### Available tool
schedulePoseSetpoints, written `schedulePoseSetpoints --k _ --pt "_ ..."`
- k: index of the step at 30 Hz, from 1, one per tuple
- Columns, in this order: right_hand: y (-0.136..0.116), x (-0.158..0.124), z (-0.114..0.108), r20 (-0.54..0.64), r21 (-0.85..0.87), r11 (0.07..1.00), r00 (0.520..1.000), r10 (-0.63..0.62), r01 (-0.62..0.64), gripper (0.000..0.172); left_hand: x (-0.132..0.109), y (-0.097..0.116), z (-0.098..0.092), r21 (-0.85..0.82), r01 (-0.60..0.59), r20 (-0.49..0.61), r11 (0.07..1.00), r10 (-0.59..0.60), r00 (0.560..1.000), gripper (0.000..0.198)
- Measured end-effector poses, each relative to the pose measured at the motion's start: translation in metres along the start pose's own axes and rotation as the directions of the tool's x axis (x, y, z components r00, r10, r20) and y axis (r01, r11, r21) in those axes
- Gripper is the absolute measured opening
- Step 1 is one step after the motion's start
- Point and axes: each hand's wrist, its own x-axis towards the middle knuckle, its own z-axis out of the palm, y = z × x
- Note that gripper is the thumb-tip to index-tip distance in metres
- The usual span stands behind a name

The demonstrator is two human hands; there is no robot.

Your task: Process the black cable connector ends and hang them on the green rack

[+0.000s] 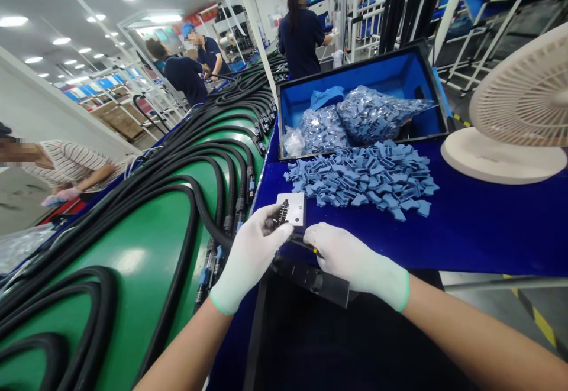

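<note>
My left hand (252, 255), in a white glove, is closed with thumb and fingers around a small black ridged part (283, 212). That part is up against a pale metal block (298, 206) on the blue table. My right hand (346, 255), also gloved, has its fingers curled around a thin dark rod-like piece (306, 243) with a yellow mark. The piece reaches toward my left fingertips; its far end is hidden. Below both hands sits a dark flat bracket (319, 281) at the rim of a black bin (261, 320).
Blue plastic clips (368, 178) lie piled behind the block. A blue crate (361, 89) behind them holds bagged clips. At right stands a white fan (523, 101). Thick black hoses (195, 202) with connectors cover the green conveyor (128, 255) at left. Several people work farther off.
</note>
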Motion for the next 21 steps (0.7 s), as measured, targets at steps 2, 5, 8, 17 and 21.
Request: schedulePoseSetpoints --k 2,5,8,17,21 --pt "-0.002 -0.001 -0.006 -0.013 0.093 0.992 0.996 0.092 -0.09 0.025 0.006 0.005 0.002 0.098 -0.08 0.031 0.992 0.077 0.997 0.041" --pt "-0.003 -0.003 -0.014 0.003 0.271 0.95 0.987 0.162 -0.156 0.048 0.01 0.008 0.001 0.193 -0.105 0.082 0.976 0.09 0.993 0.037" --pt "0.0 -0.001 -0.017 0.065 0.31 0.935 0.985 0.159 -0.172 0.043 0.009 0.007 0.0 0.167 -0.048 0.095 0.985 0.032 0.995 0.041" --pt "0.015 0.012 0.006 -0.036 0.149 0.985 0.995 0.09 -0.084 0.01 0.01 0.0 0.006 0.028 -0.011 0.041 1.0 0.01 0.999 0.041" --pt "0.017 0.0 -0.01 -0.046 0.019 1.0 0.999 -0.021 0.022 0.024 0.015 -0.005 0.004 -0.23 0.016 0.11 0.973 0.01 0.994 0.047"
